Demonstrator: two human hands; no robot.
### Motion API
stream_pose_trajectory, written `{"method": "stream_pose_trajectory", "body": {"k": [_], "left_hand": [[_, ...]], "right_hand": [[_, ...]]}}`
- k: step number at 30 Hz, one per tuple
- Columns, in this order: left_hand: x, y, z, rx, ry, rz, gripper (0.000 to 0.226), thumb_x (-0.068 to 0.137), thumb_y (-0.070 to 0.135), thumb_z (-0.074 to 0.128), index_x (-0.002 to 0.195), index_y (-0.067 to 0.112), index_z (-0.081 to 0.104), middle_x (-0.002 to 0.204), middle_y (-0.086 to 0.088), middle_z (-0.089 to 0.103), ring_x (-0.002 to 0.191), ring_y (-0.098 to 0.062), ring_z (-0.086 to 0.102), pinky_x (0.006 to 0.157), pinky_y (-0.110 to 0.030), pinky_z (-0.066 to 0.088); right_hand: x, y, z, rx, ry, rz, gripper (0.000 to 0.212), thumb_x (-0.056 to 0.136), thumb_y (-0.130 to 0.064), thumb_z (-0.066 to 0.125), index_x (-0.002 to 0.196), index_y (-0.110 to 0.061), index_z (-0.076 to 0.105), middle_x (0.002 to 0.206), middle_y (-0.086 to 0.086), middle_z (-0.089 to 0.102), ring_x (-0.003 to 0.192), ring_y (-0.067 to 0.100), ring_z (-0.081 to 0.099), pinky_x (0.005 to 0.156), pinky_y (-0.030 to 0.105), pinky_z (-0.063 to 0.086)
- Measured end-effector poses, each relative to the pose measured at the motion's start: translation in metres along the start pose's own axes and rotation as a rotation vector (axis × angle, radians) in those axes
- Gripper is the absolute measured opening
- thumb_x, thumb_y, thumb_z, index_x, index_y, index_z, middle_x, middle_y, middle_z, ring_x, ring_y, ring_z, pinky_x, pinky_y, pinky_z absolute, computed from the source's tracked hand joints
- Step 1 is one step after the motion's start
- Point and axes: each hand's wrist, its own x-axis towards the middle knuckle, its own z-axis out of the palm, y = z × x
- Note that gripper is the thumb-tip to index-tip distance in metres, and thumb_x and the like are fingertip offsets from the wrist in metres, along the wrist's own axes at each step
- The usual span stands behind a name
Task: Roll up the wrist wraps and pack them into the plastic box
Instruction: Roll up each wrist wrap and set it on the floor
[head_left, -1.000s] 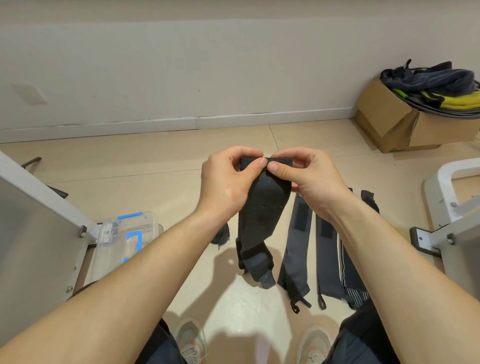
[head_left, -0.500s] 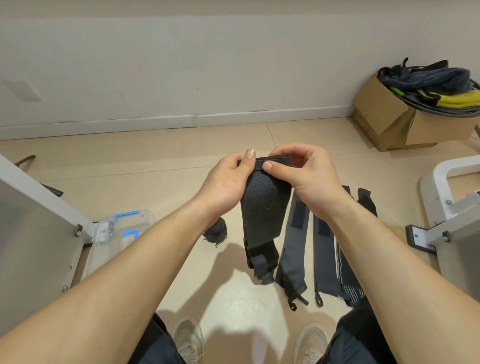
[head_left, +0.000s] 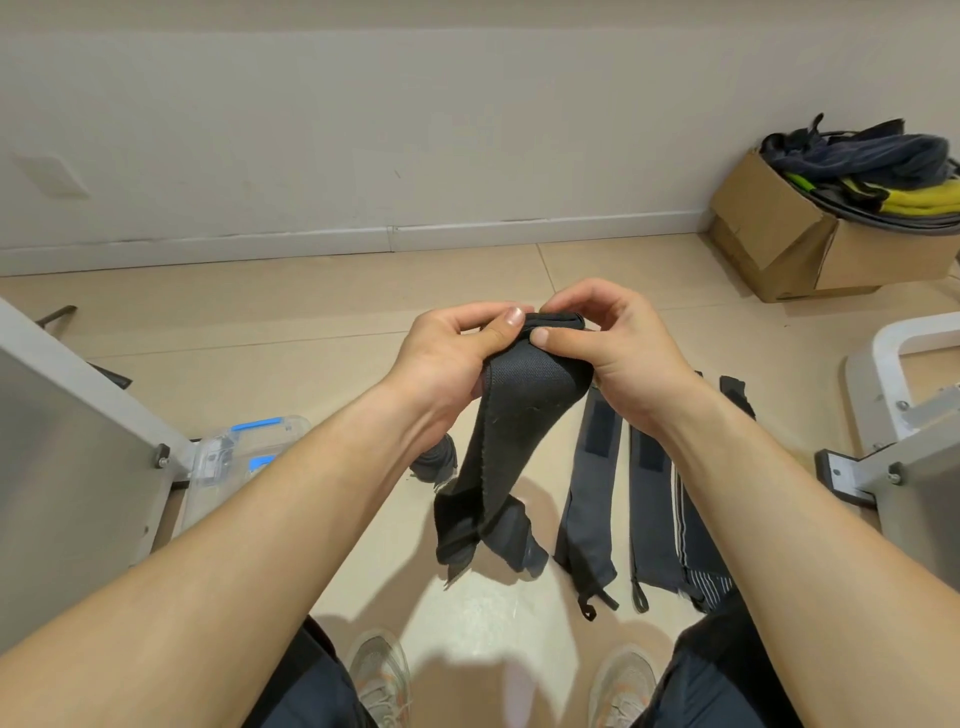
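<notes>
My 2 bare forearms reach forward and converge. Left hand (head_left: 447, 364) and right hand (head_left: 618, 348) sit thumb beside thumb, fingers curled, both pinching the wrist wrap (head_left: 519, 415) at its top.

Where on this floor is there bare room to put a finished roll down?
Widest free patch: beige floor tiles between the white skirting board and the held black wrist wrap. A smaller one lies just ahead of the pale sneakers. Crowded: the grey fabric wraps laid side by side right of it, and beside the clear blue-latched plastic box.
</notes>
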Motion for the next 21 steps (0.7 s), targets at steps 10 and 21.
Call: {"method": "stream_pose_trajectory", "body": {"k": [10, 21], "left_hand": [[-0.003, 0.006, 0.002, 0.057, -0.009, 0.038, 0.019, 0.089, -0.001, 0.071, 0.104, 0.009, 0.076, 0.104, -0.017, 0.076, 0.088, -0.021, 0.073, 0.084, -0.03, 0.061], [0.001, 0.008, -0.004, 0.211, 0.008, 0.152, 0.026, 0.084, -0.006, 0.075, 0.093, 0.019, 0.077, 0.095, -0.004, 0.076, 0.089, -0.015, 0.071, 0.08, -0.024, 0.058]], "right_hand": [[-0.003, -0.004, -0.005, 0.294, -0.097, 0.293, 0.028, 0.088, 0.012, 0.06, 0.091, -0.014, 0.067, 0.089, 0.007, 0.072, 0.082, 0.024, 0.069, 0.074, 0.033, 0.056], [-0.002, 0.003, 0.005, -0.002, 0.05, 0.158, 0.015, 0.101, -0.019, 0.062, 0.111, -0.009, 0.069, 0.086, 0.008, 0.074, 0.081, 0.022, 0.072, 0.073, 0.034, 0.057]]}}
